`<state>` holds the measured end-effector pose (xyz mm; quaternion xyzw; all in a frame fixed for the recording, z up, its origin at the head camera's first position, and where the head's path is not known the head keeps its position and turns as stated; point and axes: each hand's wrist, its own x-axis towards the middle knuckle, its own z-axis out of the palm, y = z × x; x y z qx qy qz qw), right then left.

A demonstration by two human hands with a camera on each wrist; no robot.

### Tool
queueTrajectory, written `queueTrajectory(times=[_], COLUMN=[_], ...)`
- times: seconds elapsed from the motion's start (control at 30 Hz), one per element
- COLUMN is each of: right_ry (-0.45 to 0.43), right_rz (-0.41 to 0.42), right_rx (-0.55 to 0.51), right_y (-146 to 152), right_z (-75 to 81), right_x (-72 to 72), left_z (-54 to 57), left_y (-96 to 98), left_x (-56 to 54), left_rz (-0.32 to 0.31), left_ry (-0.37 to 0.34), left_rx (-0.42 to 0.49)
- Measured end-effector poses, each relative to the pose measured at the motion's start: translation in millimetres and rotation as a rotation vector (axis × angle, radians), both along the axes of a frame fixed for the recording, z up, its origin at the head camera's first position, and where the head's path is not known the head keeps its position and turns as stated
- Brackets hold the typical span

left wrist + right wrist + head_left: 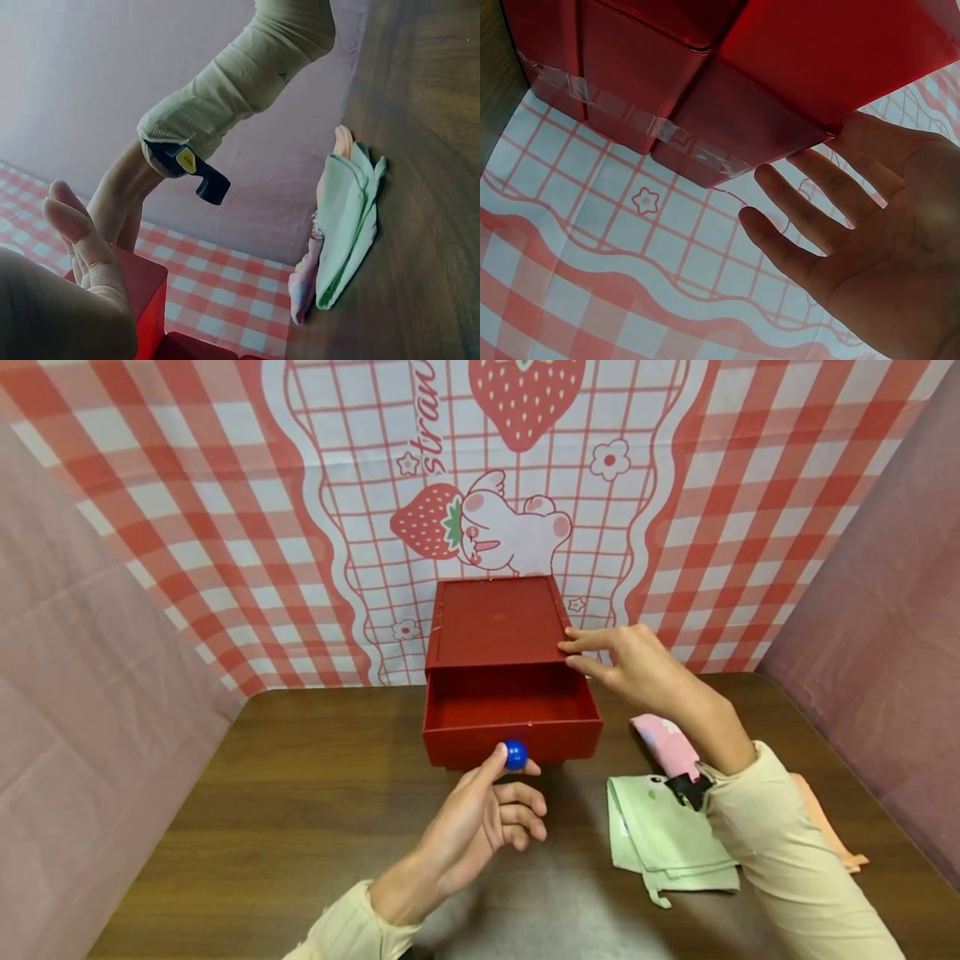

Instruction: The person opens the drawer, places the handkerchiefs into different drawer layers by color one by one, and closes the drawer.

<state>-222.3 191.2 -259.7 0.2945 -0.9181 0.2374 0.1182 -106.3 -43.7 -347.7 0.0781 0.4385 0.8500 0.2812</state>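
A red drawer box (498,618) stands at the back of the table with its top drawer (517,739) pulled out. On the drawer's front is a round blue knob (516,754), pinched between the thumb and index finger of my left hand (480,822). The other left fingers are loosely bent below it. My right hand (637,664) has its fingers extended at the right edge of the box's top. In the right wrist view, the fingers (799,202) spread along the box's edge, and clear tape (664,127) runs across its side.
Right of the box lie a folded green cloth (667,847), a pink cloth (667,743) and an orange cloth (828,827), partly under my right forearm. Behind the box hangs a checked strawberry-print backdrop (360,527). Plain pinkish curtains (97,635) flank the wooden table (322,777).
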Motion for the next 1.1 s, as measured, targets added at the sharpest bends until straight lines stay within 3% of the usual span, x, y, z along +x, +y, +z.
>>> queueTrajectory(times=[1.1], right_ry=[-0.007], right_rz=[-0.006], right_rx=[0.007], right_y=[0], right_z=[-0.8], right_x=[2.2], left_z=[1.7], left_y=[-5.6], left_x=[36.5], left_rz=[-0.085], left_ry=[-0.048], left_rx=[-0.057])
